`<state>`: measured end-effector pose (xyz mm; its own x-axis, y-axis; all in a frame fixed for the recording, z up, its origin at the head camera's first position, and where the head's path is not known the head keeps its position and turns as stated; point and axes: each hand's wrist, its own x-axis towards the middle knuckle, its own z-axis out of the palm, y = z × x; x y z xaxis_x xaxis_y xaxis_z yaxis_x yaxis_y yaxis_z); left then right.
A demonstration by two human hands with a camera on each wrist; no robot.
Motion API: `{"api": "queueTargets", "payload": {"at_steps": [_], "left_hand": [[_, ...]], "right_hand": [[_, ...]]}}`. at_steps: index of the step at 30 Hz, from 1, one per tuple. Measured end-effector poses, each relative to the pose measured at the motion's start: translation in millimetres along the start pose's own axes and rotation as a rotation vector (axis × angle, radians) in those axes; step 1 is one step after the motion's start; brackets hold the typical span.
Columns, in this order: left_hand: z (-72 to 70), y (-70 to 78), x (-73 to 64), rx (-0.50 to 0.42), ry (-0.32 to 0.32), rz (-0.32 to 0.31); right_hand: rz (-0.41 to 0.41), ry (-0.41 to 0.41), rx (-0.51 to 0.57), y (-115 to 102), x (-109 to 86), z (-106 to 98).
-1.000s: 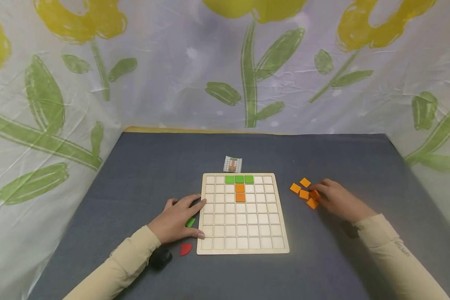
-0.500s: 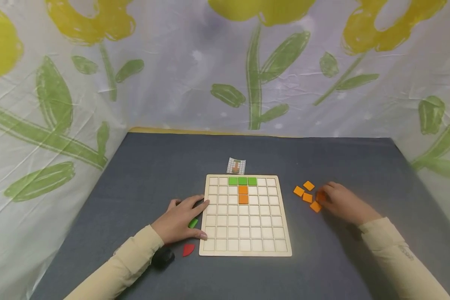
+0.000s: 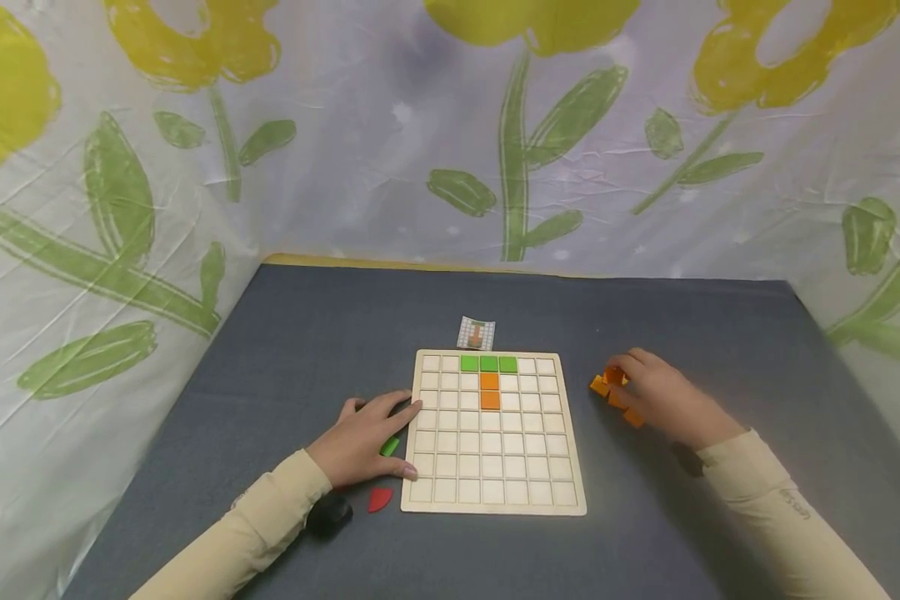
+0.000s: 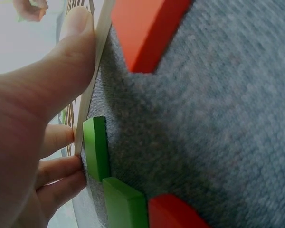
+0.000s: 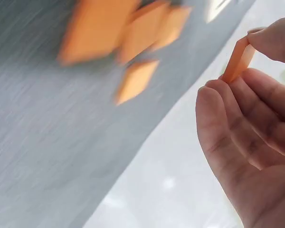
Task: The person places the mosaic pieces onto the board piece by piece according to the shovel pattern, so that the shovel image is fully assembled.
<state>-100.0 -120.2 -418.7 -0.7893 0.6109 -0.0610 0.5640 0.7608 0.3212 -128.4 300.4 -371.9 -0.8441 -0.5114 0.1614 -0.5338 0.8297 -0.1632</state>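
A wooden grid board (image 3: pixel 491 468) lies on the dark cloth. Three green squares (image 3: pixel 489 364) fill part of its far row, with two orange squares (image 3: pixel 490 391) stacked in a column below the middle one. My left hand (image 3: pixel 360 442) rests its thumb and straight fingers along the board's left edge. Right of the board, my right hand (image 3: pixel 663 398) pinches an orange square tile (image 5: pixel 239 61) between thumb and fingertips. In the right wrist view that tile is off the cloth. Loose orange tiles (image 5: pixel 137 81) lie below this hand, partly hidden by it in the head view.
A small printed pattern card (image 3: pixel 476 333) lies behind the board. Beside the left hand are green tiles (image 4: pixel 96 148) and red pieces (image 4: pixel 149 33), close to the board's edge. A flower-patterned sheet (image 3: pixel 375 167) hangs behind the table.
My right hand has picked up the rightmost orange tile and carried it left over the other loose tiles. The left hand stays at the board's edge; the head view has shifted slightly.
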Motion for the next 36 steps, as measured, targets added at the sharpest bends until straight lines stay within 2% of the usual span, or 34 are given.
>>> {"api": "queueTargets", "payload": {"at_steps": [3, 9, 12, 20, 25, 29, 32, 36], "left_hand": [[0.4, 0.3, -0.2, 0.000, -0.008, -0.013], [1.2, 0.1, -1.4, -0.002, -0.012, -0.018], [1.5, -0.2, -1.9, -0.005, -0.009, -0.016], [0.6, -0.3, -0.8, -0.003, -0.016, -0.028], [0.6, 0.1, 0.5, 0.011, -0.009, -0.024], [1.0, 0.7, 0.8, 0.021, -0.012, -0.032], [1.2, 0.9, 1.1, 0.022, -0.015, -0.039], [0.5, 0.8, 0.8, 0.017, -0.012, -0.037]], "right_hand": [[-0.057, 0.032, 0.005, -18, 8.6, 3], [-0.255, 0.139, 0.003, -53, 26.0, 13], [-0.303, 0.139, 0.015, -69, 34.8, 18], [-0.338, 0.000, 0.053, -102, 52.6, 30], [-0.353, -0.056, 0.038, -111, 57.8, 39], [-0.330, -0.117, 0.009, -114, 59.3, 46], [-0.329, -0.124, -0.021, -115, 59.5, 49], [-0.353, -0.089, -0.054, -115, 59.2, 53]]}}
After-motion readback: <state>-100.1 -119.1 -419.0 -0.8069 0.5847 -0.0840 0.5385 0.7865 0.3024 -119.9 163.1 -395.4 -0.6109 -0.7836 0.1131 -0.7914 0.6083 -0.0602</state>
